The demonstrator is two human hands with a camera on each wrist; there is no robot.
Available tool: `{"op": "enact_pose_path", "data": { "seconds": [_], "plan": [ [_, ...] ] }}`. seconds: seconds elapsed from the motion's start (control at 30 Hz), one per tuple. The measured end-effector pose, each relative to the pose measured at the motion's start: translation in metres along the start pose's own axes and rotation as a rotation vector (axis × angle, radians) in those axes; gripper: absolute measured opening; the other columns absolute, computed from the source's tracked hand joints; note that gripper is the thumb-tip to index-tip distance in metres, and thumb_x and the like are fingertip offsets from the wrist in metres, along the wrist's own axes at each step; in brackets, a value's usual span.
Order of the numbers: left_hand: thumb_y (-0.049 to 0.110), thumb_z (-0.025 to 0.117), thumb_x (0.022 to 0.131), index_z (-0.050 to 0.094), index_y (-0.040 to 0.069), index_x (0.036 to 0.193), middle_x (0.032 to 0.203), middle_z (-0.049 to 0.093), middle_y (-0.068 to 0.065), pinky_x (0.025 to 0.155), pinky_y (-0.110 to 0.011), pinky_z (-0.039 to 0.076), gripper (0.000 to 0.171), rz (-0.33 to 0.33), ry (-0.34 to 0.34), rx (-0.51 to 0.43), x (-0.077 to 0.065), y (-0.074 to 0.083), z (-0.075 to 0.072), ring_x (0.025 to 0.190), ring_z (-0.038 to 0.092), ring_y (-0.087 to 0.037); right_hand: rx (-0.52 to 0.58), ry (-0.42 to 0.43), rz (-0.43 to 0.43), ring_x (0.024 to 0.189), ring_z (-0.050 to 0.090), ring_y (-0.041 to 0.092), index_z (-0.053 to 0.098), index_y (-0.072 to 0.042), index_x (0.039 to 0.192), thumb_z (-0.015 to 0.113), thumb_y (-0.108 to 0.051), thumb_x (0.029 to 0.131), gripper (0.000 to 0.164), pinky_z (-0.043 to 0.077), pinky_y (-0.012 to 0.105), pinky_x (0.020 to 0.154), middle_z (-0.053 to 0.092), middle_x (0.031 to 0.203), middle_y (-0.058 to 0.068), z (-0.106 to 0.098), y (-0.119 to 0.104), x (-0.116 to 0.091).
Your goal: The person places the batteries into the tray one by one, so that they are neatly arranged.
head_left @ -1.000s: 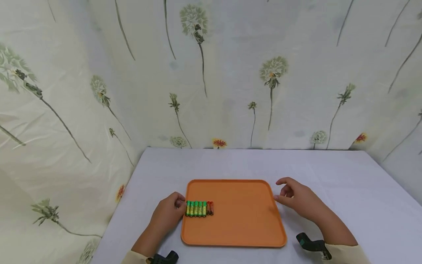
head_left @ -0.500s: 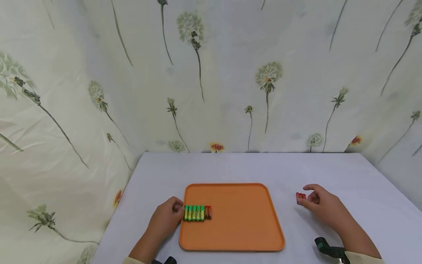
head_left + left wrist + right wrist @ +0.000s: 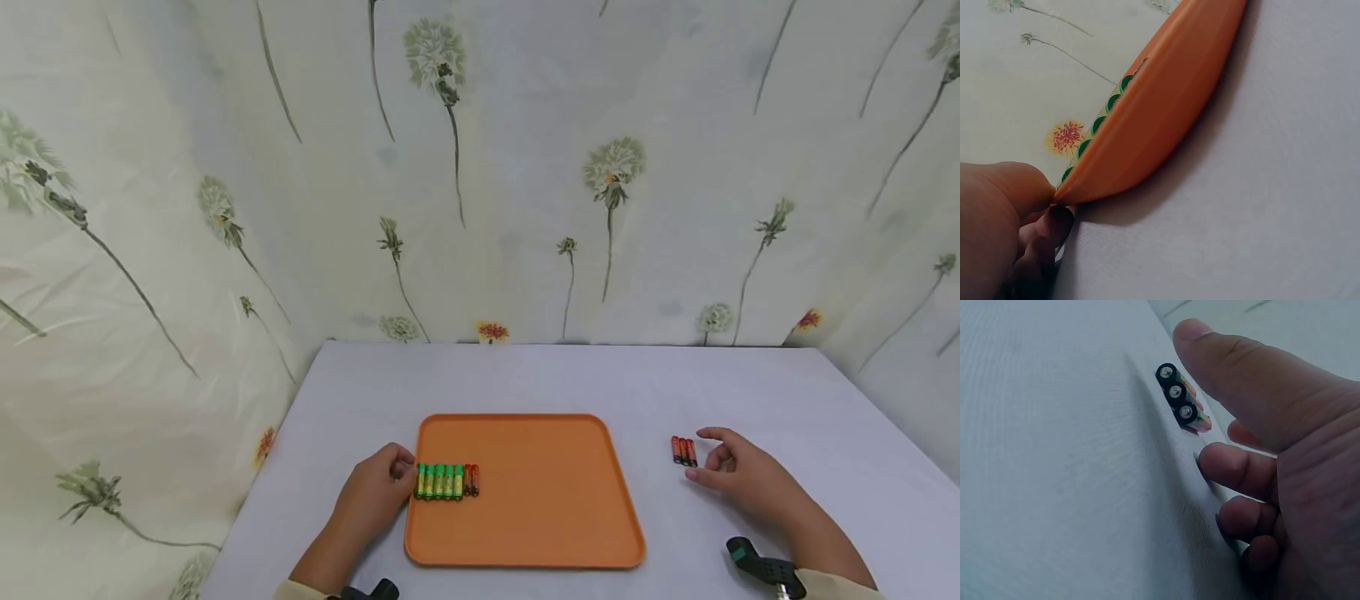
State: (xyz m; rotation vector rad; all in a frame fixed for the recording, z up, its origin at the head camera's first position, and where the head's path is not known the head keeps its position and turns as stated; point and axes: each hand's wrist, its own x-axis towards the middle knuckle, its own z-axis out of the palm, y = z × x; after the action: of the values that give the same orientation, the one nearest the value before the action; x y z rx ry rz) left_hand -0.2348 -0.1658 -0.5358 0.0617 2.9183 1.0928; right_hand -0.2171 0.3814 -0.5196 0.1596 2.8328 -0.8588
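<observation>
An orange tray lies on the white table. My left hand pinches its left rim between thumb and fingers; the left wrist view shows the thumb at the rim. Inside that rim, several green-and-yellow batteries lie side by side in a row, with two thinner red batteries at the row's right end. Right of the tray, three red batteries lie together on the table. My right hand is just beside them, thumb and index finger apart, holding nothing. Their black ends show in the right wrist view.
The white-covered table ends at the back against a curtain printed with dandelions. Black wrist cameras sit on both wrists, the right one low over the table.
My right hand has moved right from beside the tray's right rim to the three red batteries; the thumb, overlapping them half a second ago, now stands apart. My left hand stays at the rim.
</observation>
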Motion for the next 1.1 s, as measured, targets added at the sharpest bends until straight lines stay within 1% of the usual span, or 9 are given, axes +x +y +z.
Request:
{"op": "enact_pose_path", "data": {
  "seconds": [0.2, 0.4, 0.57, 0.83, 0.97, 1.1],
  "plan": [
    [0.028, 0.067, 0.098, 0.067, 0.02, 0.107, 0.084, 0.063, 0.01, 0.071, -0.033, 0.046, 0.012, 0.0, -0.007, -0.008, 0.0007, 0.0024, 0.0004, 0.076, 0.056, -0.011, -0.038, 0.013, -0.016, 0.09, 0.054, 0.022, 0.041, -0.004, 0.152, 0.08, -0.062, 0.083, 0.098, 0.042, 0.035, 0.073, 0.059, 0.103, 0.004, 0.0026, 0.0012, 0.0001],
    [0.028, 0.066, 0.098, 0.067, 0.02, 0.108, 0.086, 0.064, 0.009, 0.071, -0.033, 0.045, 0.012, -0.008, -0.007, -0.007, 0.0003, 0.0023, -0.0008, 0.077, 0.055, -0.011, -0.034, -0.003, -0.014, 0.092, 0.052, 0.023, 0.044, -0.005, 0.15, 0.08, -0.063, 0.083, 0.096, 0.039, 0.036, 0.072, 0.056, 0.102, 0.005, 0.0039, -0.0009, 0.0014],
    [0.027, 0.066, 0.097, 0.067, 0.02, 0.107, 0.086, 0.063, 0.009, 0.07, -0.033, 0.045, 0.012, -0.017, -0.008, -0.004, -0.0017, 0.0, 0.0012, 0.077, 0.055, -0.011, -0.048, -0.008, -0.014, 0.086, 0.05, 0.022, 0.049, -0.006, 0.146, 0.079, -0.059, 0.086, 0.086, 0.038, 0.037, 0.07, 0.054, 0.098, 0.004, 0.0065, -0.002, 0.0005],
    [0.027, 0.066, 0.098, 0.067, 0.02, 0.106, 0.084, 0.064, 0.01, 0.071, -0.033, 0.046, 0.011, 0.004, 0.0, -0.018, -0.003, 0.0014, -0.001, 0.076, 0.056, -0.012, -0.08, 0.039, -0.054, 0.084, 0.05, 0.02, 0.058, -0.006, 0.133, 0.078, -0.048, 0.091, 0.063, 0.038, 0.036, 0.07, 0.054, 0.094, 0.003, 0.008, -0.0057, -0.0004],
    [0.027, 0.066, 0.098, 0.067, 0.019, 0.108, 0.084, 0.064, 0.01, 0.071, -0.033, 0.046, 0.012, 0.001, -0.007, -0.015, -0.0031, 0.0024, -0.0021, 0.076, 0.056, -0.011, -0.076, 0.042, -0.056, 0.085, 0.05, 0.02, 0.06, -0.007, 0.129, 0.079, -0.047, 0.09, 0.059, 0.038, 0.036, 0.07, 0.054, 0.094, 0.003, 0.0088, -0.0066, -0.0013],
    [0.027, 0.066, 0.098, 0.067, 0.019, 0.108, 0.084, 0.064, 0.01, 0.07, -0.032, 0.045, 0.013, 0.002, -0.008, -0.014, -0.003, 0.0014, -0.0014, 0.075, 0.055, -0.011, -0.08, 0.055, -0.056, 0.086, 0.051, 0.02, 0.06, -0.006, 0.127, 0.08, -0.049, 0.09, 0.06, 0.038, 0.036, 0.071, 0.055, 0.094, 0.002, 0.0083, -0.0055, -0.0011]
  ]
}}
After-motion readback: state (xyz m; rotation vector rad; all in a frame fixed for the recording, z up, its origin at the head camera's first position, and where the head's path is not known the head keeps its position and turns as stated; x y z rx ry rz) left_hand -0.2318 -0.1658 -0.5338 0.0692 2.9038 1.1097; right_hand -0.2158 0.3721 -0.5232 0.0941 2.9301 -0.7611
